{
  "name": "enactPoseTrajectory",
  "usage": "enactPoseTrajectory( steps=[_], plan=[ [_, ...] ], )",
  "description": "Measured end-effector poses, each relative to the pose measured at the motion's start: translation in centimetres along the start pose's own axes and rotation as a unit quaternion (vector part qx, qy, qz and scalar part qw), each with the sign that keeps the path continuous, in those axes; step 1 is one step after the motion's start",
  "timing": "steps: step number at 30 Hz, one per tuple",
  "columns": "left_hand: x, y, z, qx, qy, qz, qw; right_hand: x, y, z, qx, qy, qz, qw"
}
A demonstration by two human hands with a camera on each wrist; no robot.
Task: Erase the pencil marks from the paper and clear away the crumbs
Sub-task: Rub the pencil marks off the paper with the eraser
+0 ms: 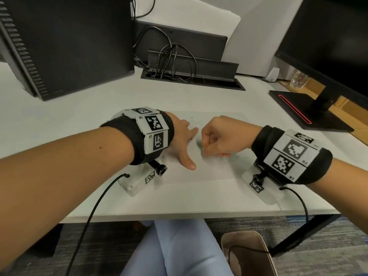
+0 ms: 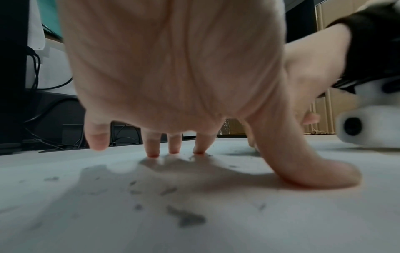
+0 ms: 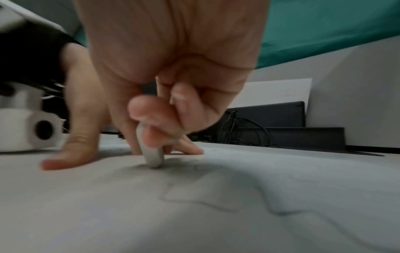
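Observation:
A white sheet of paper (image 1: 209, 170) lies flat on the desk in front of me. My left hand (image 1: 184, 139) presses on it with fingers spread straight, thumb (image 2: 320, 172) and fingertips (image 2: 153, 150) touching the sheet. My right hand (image 1: 217, 139) is curled just right of it and pinches a grey-white eraser (image 3: 152, 156), whose tip touches the paper. Faint pencil marks (image 1: 194, 121) show beyond the hands and a grey smudge (image 1: 198, 142) lies between them. Dark eraser crumbs (image 2: 186, 218) are scattered on the paper under my left palm.
A black computer tower (image 1: 65, 42) stands at the back left. A cable tray with black cords (image 1: 189, 76) sits behind the paper. A monitor stand (image 1: 310, 112) is at the right. The desk's front edge (image 1: 179, 216) runs just below my wrists.

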State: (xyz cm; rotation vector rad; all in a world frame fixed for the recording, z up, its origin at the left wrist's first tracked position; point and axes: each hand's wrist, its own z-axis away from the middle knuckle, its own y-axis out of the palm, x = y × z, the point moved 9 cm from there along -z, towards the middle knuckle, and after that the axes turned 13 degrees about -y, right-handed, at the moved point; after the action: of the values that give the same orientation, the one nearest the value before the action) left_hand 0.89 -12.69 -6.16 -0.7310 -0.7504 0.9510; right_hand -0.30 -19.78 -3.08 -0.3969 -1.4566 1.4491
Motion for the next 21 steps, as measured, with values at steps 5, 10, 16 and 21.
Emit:
enactPoseTrajectory(
  steps=[5,10,16,21],
  plan=[
    [0.1,-0.1,-0.1,-0.005,-0.001,0.000,1.000,0.0,-0.1,0.1,-0.006,0.000,-0.017,1.000],
    [0.1,0.1,-0.2,0.003,0.005,0.007,1.000,0.7,1.1,-0.1,0.033,-0.020,-0.043,0.998],
    [0.1,0.0,-0.1,0.004,-0.002,0.002,1.000,-0.8,-0.2,-0.9,-0.010,0.005,-0.010,1.000],
    [0.0,-0.1,0.0,0.001,0.002,0.001,1.000,-0.3,-0.3,-0.9,-0.011,0.000,-0.007,1.000]
  ],
)
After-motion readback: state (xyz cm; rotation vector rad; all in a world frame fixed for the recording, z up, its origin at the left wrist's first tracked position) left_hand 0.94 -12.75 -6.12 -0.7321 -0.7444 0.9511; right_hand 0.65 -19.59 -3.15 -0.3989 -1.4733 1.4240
